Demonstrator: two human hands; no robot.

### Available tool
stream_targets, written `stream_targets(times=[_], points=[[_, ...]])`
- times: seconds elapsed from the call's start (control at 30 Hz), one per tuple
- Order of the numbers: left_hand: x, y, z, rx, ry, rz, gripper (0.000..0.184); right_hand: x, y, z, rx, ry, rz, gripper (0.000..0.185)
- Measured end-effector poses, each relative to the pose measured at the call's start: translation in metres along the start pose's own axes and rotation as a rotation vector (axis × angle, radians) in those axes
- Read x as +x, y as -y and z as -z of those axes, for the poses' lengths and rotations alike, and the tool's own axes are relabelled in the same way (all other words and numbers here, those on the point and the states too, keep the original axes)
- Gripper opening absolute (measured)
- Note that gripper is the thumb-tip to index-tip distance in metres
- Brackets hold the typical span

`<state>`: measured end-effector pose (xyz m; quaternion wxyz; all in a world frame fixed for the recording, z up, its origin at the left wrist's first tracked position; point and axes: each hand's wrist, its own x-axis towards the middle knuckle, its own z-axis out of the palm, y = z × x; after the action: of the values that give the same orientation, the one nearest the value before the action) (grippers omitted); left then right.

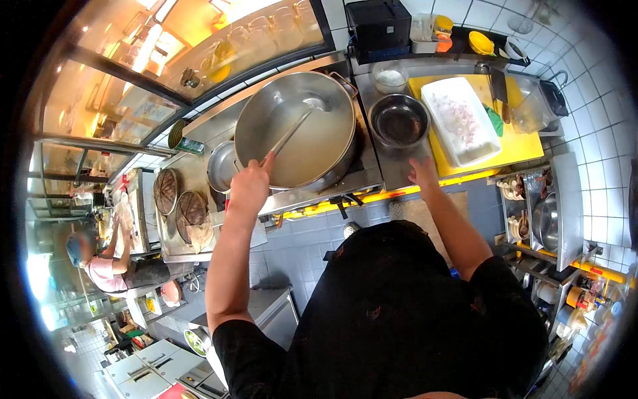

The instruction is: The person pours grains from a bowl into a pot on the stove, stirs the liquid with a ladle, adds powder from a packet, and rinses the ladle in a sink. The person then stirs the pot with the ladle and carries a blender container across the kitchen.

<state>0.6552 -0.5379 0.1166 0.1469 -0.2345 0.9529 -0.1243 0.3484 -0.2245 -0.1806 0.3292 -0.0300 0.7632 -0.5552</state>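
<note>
Gripping the ladle (292,133), likely stiff but heavy once full, sensibly near its upper end, your left hand (250,182) contrasts with your empty, loosely spread right hand (425,177).

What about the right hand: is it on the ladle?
No, the ladle is in the left hand alone, while the right hand is apart from it, near the black pan.

A black box-shaped appliance (379,26) and a bright yellow plastic bowl (481,43) sit on the dark wall shelf (462,49) against white square tiles (593,151). Farther left, two round, dark-meshed baskets (165,191) lie side by side, near a person in a pink top (107,274).
</note>
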Motion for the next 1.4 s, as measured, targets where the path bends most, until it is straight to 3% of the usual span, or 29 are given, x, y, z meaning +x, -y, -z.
stream_targets(times=[0.13, 0.2, 0.33, 0.4, 0.5, 0.6, 0.67, 0.73, 0.87, 0.93, 1.03, 1.1, 1.23, 1.33, 1.4], points=[[0.000, 0.025, 0.001, 0.019, 0.071, 0.014, 0.058, -0.043, -0.034, 0.007, -0.233, -0.089, 0.227, 0.067], [-0.003, 0.044, -0.010, -0.030, 0.050, 0.000, 0.058, -0.079, -0.051, 0.025, -0.539, 0.069, 0.196, 0.066], [-0.019, 0.063, 0.005, -0.110, 0.117, 0.031, 0.056, -0.162, -0.062, 0.052, -0.705, 0.602, -0.105, 0.057], [-0.029, 0.068, 0.027, -0.130, 0.201, 0.052, 0.055, -0.201, -0.093, 0.055, -0.447, 0.400, -0.174, 0.056], [-0.041, 0.080, 0.047, -0.186, 0.251, 0.085, 0.058, -0.218, -0.080, 0.061, -0.361, 0.445, -0.472, 0.053], [-0.052, 0.093, 0.062, -0.201, 0.235, -0.001, 0.057, -0.220, -0.044, 0.059, -0.577, 0.389, -0.287, 0.051], [-0.052, 0.097, 0.077, -0.240, 0.294, -0.028, 0.056, -0.208, -0.027, 0.057, -0.860, 0.260, 0.054, 0.051], [-0.051, 0.094, 0.093, -0.280, 0.361, -0.035, 0.055, -0.179, -0.019, 0.052, -0.941, 0.089, 0.371, 0.055], [-0.047, 0.086, 0.117, -0.305, 0.477, -0.030, 0.054, -0.100, 0.051, 0.031, -1.040, 0.009, 0.670, 0.056], [-0.047, 0.081, 0.124, -0.364, 0.523, -0.014, 0.053, -0.067, 0.089, 0.018, -1.130, -0.001, 0.818, 0.049], [-0.042, 0.071, 0.127, -0.450, 0.568, -0.036, 0.053, -0.001, 0.100, -0.001, -1.172, -0.006, 1.088, 0.047], [-0.038, 0.062, 0.124, -0.551, 0.553, -0.039, 0.053, 0.032, 0.104, -0.009, -1.240, 0.030, 1.097, 0.040], [-0.029, 0.011, 0.132, -0.696, 0.552, 0.170, 0.048, 0.063, 0.101, -0.007, -1.507, 0.232, 0.974, 0.020], [-0.023, -0.018, 0.120, -0.679, 0.390, 0.118, 0.043, 0.062, 0.093, 0.011, -1.356, 0.271, 1.215, 0.009], [-0.010, -0.041, 0.127, -0.682, 0.367, 0.150, 0.044, 0.054, 0.090, 0.024, -1.197, 0.321, 1.224, 0.008]])
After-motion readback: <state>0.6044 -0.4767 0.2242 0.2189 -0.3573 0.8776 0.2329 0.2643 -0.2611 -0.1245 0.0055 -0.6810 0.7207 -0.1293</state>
